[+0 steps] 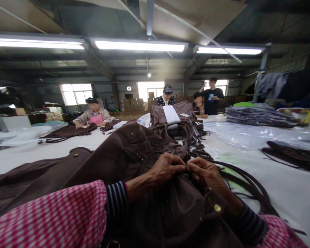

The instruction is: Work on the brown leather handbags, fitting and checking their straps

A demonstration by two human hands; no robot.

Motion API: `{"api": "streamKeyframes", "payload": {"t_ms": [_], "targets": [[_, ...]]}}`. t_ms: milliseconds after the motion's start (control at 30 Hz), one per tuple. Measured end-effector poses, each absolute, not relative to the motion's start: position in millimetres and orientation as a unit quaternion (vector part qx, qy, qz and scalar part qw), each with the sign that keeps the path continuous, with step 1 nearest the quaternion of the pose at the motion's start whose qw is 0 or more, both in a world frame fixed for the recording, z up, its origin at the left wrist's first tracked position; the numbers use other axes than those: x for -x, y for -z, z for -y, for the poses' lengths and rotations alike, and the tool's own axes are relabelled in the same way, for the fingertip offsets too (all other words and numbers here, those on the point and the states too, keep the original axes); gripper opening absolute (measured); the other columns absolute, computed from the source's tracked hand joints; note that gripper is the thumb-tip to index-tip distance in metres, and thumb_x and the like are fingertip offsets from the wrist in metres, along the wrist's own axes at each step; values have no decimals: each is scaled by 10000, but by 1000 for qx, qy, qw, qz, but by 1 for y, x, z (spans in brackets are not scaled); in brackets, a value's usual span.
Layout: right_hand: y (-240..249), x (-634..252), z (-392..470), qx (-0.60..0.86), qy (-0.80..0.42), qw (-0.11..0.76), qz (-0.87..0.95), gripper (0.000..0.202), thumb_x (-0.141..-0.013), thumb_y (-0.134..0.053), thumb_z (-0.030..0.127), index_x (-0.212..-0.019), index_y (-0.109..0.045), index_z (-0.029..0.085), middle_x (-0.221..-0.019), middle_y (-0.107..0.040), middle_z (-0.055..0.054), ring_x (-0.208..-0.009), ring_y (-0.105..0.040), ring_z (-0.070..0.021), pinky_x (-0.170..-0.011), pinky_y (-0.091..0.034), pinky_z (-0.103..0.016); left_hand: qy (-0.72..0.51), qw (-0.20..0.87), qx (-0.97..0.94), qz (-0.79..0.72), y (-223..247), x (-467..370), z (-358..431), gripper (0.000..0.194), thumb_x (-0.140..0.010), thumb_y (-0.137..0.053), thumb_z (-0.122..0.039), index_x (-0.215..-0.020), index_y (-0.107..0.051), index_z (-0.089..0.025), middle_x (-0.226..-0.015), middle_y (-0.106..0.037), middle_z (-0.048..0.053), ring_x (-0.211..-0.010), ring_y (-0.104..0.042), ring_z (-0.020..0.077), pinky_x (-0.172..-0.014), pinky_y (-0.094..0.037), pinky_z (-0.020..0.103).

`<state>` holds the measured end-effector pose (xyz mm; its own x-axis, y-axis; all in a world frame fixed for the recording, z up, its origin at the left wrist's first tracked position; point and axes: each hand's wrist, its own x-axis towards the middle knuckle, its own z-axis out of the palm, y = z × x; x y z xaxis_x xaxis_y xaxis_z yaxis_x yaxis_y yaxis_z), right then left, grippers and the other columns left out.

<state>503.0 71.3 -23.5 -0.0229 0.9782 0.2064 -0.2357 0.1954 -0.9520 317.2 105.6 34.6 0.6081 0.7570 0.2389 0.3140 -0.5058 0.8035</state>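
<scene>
A dark brown bag point(188, 203) with brass-coloured snaps and thin straps lies right in front of me. Over its upper part, my left hand point(167, 166) is closed in a pinch, thumb against forefinger. My right hand point(206, 172) pinches too, its fingertips meeting those of the left. Whatever sits between the fingertips is too small to make out. Long brown handles point(255, 186) curve out to the right of my right hand. More brown bag material point(113, 151) spreads to the left, behind my left forearm.
A stack of brown bags point(158, 115) with white wraps stands beyond my hands. Clear plastic sheeting point(237, 134) and a pile of plastic-wrapped goods point(258, 117) lie at right. Across the white table point(77, 141), a co-worker point(94, 115) handles a brown bag; other people are further back.
</scene>
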Motion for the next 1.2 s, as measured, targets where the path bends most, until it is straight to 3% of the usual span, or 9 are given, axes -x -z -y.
{"api": "streamKeyframes", "payload": {"t_ms": [333, 967, 1200], "targets": [[24, -502, -74, 356, -528, 578, 510, 383, -711, -840, 478, -780, -660, 146, -486, -468, 72, -404, -302, -32, -403, -136, -199, -254, 368, -836, -317, -39, -315, -107, 149, -794, -646, -250, -792, -749, -142, -698, -601, -25, -705, -512, 115, -666, -360, 217], [23, -501, -72, 365, -505, 586, 518, 365, -685, -855, 454, -753, -686, 137, -485, -509, 58, -404, -362, -34, -388, -185, -176, -294, 381, -806, -345, -32, -316, -104, 218, -793, -671, -333, -809, -752, -131, -712, -624, 1, -707, -504, 132, -667, -364, 231], [23, -502, -69, 367, -486, 577, 544, 343, -786, -786, 467, -774, -711, 132, -513, -566, 30, -387, -382, -29, -394, -219, -179, -297, 362, -804, -367, -34, -318, -104, 255, -800, -642, -361, -800, -745, -128, -714, -639, 12, -699, -513, 140, -652, -364, 243]]}}
